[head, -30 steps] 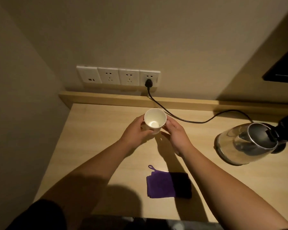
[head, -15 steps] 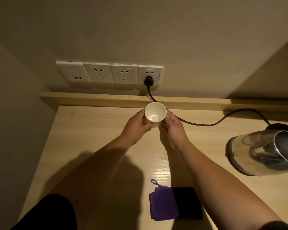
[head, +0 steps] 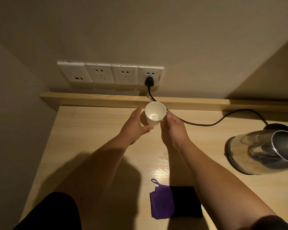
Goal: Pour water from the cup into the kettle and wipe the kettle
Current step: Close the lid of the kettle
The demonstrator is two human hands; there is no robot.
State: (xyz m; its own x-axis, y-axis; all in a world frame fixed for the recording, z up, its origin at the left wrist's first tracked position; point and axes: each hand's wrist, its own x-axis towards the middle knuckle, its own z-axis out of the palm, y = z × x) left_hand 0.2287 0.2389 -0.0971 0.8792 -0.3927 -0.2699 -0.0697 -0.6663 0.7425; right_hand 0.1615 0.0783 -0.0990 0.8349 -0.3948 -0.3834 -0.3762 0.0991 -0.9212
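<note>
Nearest, by the front edge of the pale wooden counter (head: 93,130), lies a folded purple cloth (head: 162,203) with a small hanging loop, its right half lost in the shadow of the right forearm. Just beyond it a small wet patch (head: 163,157) glistens on the wood. Out towards the right edge stands a shiny steel electric kettle (head: 263,151), its lid open and its dark mouth showing; whether it holds water cannot be told.

Farther in, close to the back edge, both hands meet at a small white paper cup (head: 155,114), upright with its mouth open to the camera. The left hand (head: 135,127) has its fingers curled against the cup's left side and thumb under its base; the right hand (head: 173,128) rests loosely against the right side, fingers slightly apart.

A black power cord (head: 206,124) runs behind the cup to a row of white wall sockets (head: 110,74) above the wooden back ledge (head: 93,100).
</note>
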